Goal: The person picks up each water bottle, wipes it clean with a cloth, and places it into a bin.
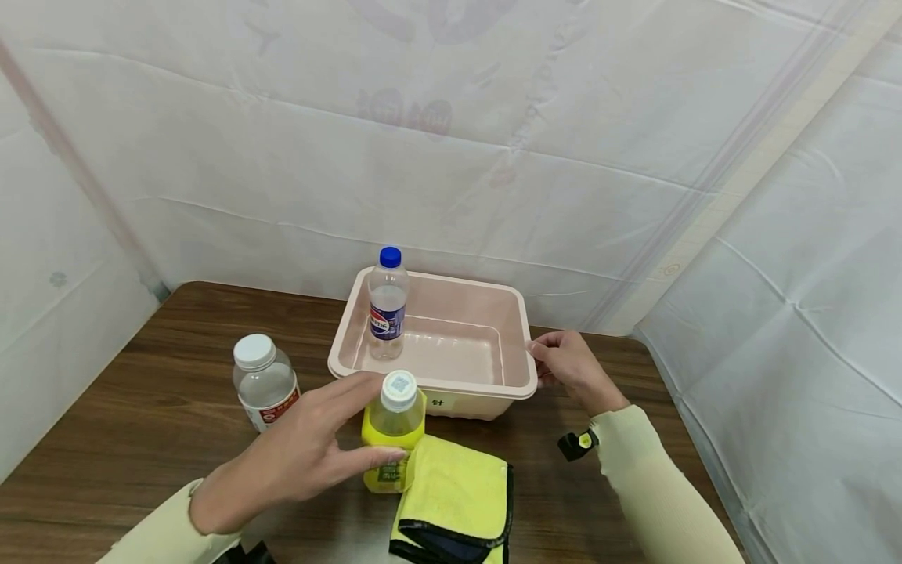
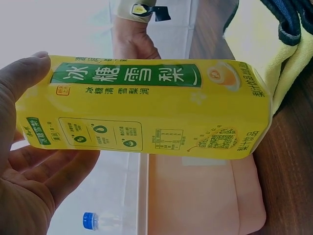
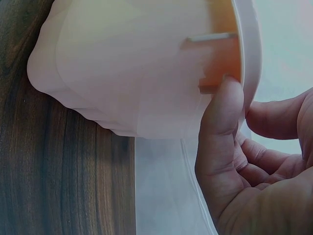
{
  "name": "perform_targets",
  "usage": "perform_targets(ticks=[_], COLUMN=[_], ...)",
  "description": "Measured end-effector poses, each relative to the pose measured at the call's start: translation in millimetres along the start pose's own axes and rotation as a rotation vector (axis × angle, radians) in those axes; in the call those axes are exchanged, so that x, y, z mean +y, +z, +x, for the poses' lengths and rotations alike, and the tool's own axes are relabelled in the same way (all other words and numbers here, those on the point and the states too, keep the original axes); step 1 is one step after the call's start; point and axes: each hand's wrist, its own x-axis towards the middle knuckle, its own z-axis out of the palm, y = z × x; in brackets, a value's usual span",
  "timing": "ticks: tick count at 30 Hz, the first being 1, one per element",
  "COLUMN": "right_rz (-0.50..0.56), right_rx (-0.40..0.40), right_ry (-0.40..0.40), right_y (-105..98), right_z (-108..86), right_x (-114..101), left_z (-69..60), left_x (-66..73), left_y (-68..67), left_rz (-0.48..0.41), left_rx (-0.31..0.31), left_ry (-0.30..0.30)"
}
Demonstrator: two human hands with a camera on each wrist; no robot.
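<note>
My left hand [image 1: 303,442] is around a yellow-labelled pear drink bottle [image 1: 380,466], thumb on one side and fingers on the other. In the left wrist view, the bottle's label [image 2: 142,107] fills the middle, and parts of the fingers are hidden behind it. A pale pink plastic basin [image 1: 451,384] stands behind the bottle. At its right end, my right hand [image 1: 569,368] pinches the rim; the right wrist view shows thumb and finger on the basin's edge [image 3: 250,58]. Inside the basin, toward the left, a clear blue-capped bottle [image 1: 387,301] stands upright.
A folded yellow cloth [image 1: 458,486] with dark edging lies in front, beside the pear drink bottle. To the left stands a clear bottle with a white cap [image 1: 262,380]. White sheeting [image 1: 451,188] rises behind the brown wooden table [image 1: 141,415].
</note>
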Motion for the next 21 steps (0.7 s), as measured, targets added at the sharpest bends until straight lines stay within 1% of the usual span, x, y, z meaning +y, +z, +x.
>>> perform_targets(ticks=[8, 21], right_rz=[-0.005, -0.003], right_rx=[-0.005, -0.005], right_ry=[0.002, -0.001], right_y=[-0.6, -0.1], right_z=[0.3, 0.0], right_x=[-0.3, 0.0], left_z=[2.8, 7.8], left_x=[2.9, 6.0], left_y=[-3.0, -8.3], left_rz=[0.018, 0.014], left_rx=[-0.010, -0.046], left_ry=[-0.002, -0.015])
